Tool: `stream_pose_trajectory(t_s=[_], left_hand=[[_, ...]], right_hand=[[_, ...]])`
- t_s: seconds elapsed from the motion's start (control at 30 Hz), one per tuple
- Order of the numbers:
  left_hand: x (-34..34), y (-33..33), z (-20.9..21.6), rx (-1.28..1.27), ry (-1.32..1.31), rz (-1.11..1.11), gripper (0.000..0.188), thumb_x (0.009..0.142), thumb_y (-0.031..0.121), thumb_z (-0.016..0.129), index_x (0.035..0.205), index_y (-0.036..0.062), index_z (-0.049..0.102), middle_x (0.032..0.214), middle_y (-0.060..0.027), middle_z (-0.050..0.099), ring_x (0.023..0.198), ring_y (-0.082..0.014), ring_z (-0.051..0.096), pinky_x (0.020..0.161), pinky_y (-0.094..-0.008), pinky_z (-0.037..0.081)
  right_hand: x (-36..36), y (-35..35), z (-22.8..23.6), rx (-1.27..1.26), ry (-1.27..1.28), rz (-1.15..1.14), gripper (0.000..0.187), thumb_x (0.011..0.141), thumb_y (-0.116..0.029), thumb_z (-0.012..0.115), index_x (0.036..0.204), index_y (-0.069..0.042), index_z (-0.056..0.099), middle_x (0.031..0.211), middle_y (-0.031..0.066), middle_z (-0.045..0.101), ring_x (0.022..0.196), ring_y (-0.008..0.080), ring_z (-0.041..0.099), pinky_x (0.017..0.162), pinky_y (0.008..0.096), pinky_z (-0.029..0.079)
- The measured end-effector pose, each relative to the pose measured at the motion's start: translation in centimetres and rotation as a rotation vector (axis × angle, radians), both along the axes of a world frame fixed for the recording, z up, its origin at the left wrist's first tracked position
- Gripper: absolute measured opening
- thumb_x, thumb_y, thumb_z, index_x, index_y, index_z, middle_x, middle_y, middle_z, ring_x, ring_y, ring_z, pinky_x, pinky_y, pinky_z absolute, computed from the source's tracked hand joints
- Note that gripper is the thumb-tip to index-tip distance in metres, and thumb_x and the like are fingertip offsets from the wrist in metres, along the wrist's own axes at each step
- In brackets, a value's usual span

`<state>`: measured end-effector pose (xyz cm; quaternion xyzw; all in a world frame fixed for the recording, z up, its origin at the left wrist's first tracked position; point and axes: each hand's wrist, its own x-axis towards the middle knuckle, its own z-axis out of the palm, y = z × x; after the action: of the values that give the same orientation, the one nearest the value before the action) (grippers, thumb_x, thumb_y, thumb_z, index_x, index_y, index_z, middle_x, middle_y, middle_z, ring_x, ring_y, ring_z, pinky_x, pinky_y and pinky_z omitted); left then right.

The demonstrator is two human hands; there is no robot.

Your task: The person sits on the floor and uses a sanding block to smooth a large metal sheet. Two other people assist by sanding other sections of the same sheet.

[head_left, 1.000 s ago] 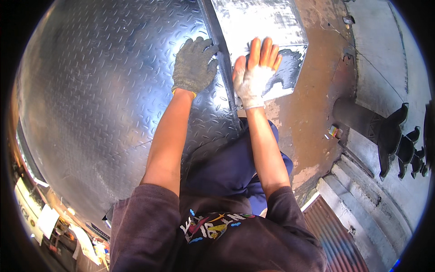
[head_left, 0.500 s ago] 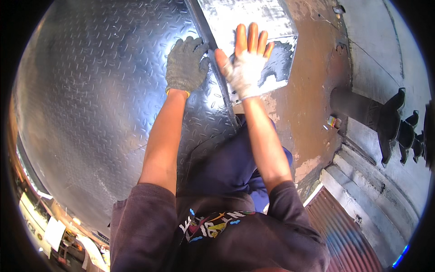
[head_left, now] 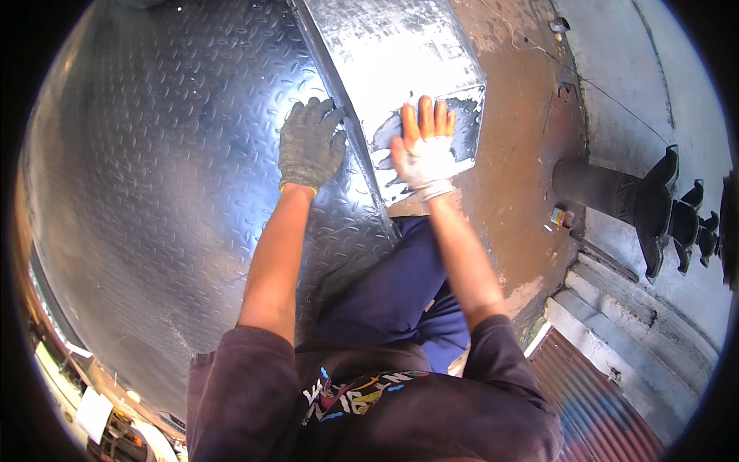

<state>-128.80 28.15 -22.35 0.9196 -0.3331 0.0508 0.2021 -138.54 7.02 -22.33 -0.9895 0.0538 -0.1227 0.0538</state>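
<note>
My left hand (head_left: 309,144), in a dark grey knit glove with a yellow cuff edge, lies flat with outstretched fingers on a dark diamond-pattern metal plate (head_left: 169,154). It is beside the raised dark strip (head_left: 327,65) along the plate's right edge. Across that strip, my right hand (head_left: 425,150) wears a white glove with orange fingers. Its fingers are stretched out over the near end of a pale metal panel (head_left: 392,38), on a patchy dark grey area (head_left: 463,119). Whatever may lie under the right palm is hidden.
Right of the panel is a worn brown floor (head_left: 516,154). A black post with clawed, flared pieces (head_left: 654,212) juts in at the right, near a small colourful box (head_left: 560,217). Grey steps (head_left: 616,316) and a rusty corrugated sheet (head_left: 593,393) are at the lower right.
My right hand has slid nearer to me over the panel. The left hand stays flat by the strip, and the whole view has shifted slightly.
</note>
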Motion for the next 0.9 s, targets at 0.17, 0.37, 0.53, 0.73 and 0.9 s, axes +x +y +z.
stream_pose_trajectory(t_s=[0.17, 0.37, 0.53, 0.73, 0.9], left_hand=[[0.1, -1.1, 1.1, -0.027, 0.043, -0.013, 0.035, 0.086, 0.020, 0.065, 0.119, 0.0118, 0.068, 0.133, -0.0107, 0.063, 0.130, -0.0329, 0.053, 0.113, -0.0493, 0.038], [0.3, -0.2, 0.5, -0.024, 0.009, 0.001, 0.035, 0.085, 0.021, 0.066, 0.119, 0.0124, 0.068, 0.133, -0.0101, 0.063, 0.130, -0.0321, 0.053, 0.111, -0.0493, 0.039], [-0.2, -0.3, 1.3, -0.003, 0.036, 0.016, 0.036, 0.084, 0.022, 0.067, 0.119, 0.0130, 0.068, 0.131, -0.0105, 0.063, 0.130, -0.0328, 0.053, 0.112, -0.0500, 0.039], [0.5, -0.4, 0.5, -0.026, -0.026, -0.005, 0.037, 0.084, 0.022, 0.067, 0.120, 0.0124, 0.068, 0.129, -0.0104, 0.064, 0.129, -0.0334, 0.053, 0.111, -0.0504, 0.039], [0.0, 0.0, 0.8, -0.019, 0.020, 0.023, 0.036, 0.084, 0.021, 0.067, 0.119, 0.0126, 0.069, 0.129, -0.0106, 0.064, 0.129, -0.0336, 0.053, 0.111, -0.0501, 0.040]], right_hand=[[1.1, -6.8, -0.9, 0.279, -0.456, -0.259, 0.063, 0.100, -0.034, 0.051, 0.152, 0.000, 0.038, 0.158, 0.0302, 0.032, 0.148, 0.0535, 0.023, 0.121, 0.0635, 0.015], [-0.5, 5.3, -0.6, 0.073, -0.163, -0.084, 0.062, 0.090, -0.035, 0.062, 0.147, -0.013, 0.051, 0.155, 0.0225, 0.040, 0.147, 0.0463, 0.030, 0.120, 0.0639, 0.019], [-0.6, -4.4, 0.3, -0.016, -0.021, 0.110, 0.053, 0.086, -0.030, 0.062, 0.138, -0.018, 0.062, 0.151, 0.0178, 0.047, 0.142, 0.0470, 0.034, 0.118, 0.0646, 0.022], [0.1, 5.3, -1.2, 0.056, -0.192, -0.063, 0.061, 0.086, -0.042, 0.066, 0.142, -0.020, 0.057, 0.156, 0.0148, 0.042, 0.145, 0.0469, 0.031, 0.117, 0.0672, 0.018], [-0.8, -4.0, 0.1, -0.038, 0.031, 0.436, 0.056, 0.081, -0.043, 0.070, 0.135, -0.030, 0.063, 0.144, 0.0060, 0.054, 0.132, 0.0440, 0.046, 0.110, 0.0645, 0.032]])
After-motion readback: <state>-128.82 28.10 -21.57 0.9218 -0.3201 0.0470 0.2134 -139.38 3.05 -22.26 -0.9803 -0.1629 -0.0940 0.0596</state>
